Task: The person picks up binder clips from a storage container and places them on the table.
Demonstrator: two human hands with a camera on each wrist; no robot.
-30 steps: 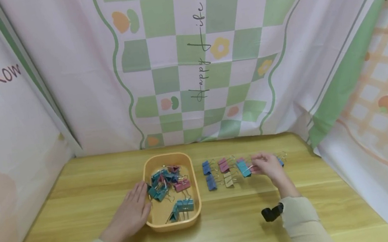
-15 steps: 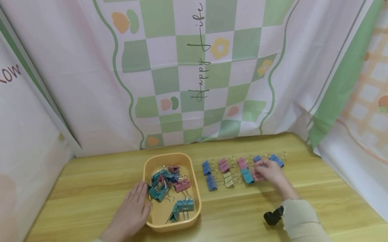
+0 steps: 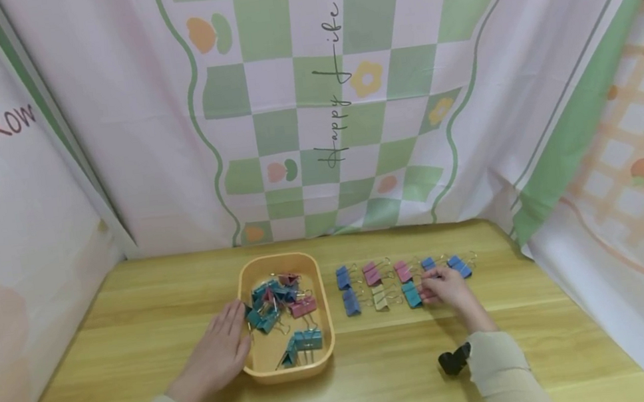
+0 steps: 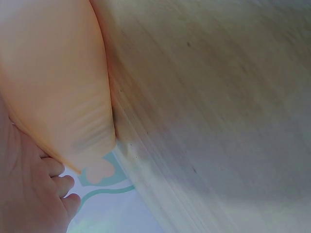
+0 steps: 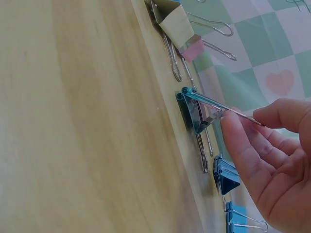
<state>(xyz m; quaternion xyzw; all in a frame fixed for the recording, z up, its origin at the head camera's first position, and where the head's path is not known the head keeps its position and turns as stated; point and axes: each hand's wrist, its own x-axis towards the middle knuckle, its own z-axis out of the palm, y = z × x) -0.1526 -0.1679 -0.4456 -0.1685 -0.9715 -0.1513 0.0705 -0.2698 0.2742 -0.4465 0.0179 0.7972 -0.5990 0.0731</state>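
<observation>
Pinched between thumb and fingers of my right hand point(image 3: 448, 287) is the wire handle of a teal binder clip point(image 3: 412, 295), which stands on the table in the front row. In the right wrist view my right hand point(image 5: 272, 160) holds that handle above the teal clip point(image 5: 190, 114). Left of it in the row are a cream clip point(image 3: 380, 298) and a blue clip point(image 3: 351, 302). My left hand point(image 3: 215, 355) rests with extended fingers against the left side of the orange tray point(image 3: 291, 374), which holds several teal, pink and blue clips.
Behind the front row stands a back row of clips: blue point(image 3: 343, 278), pink point(image 3: 372, 274), pink point(image 3: 403, 271), blue point(image 3: 429, 264) and blue point(image 3: 459, 266). A patterned curtain point(image 3: 289, 131) hangs at the table's back edge.
My right hand has lowered the teal clip toward me, from over the pink clip down into the front row, uncovering the back-row clips. The left hand has kept its place at the tray.
</observation>
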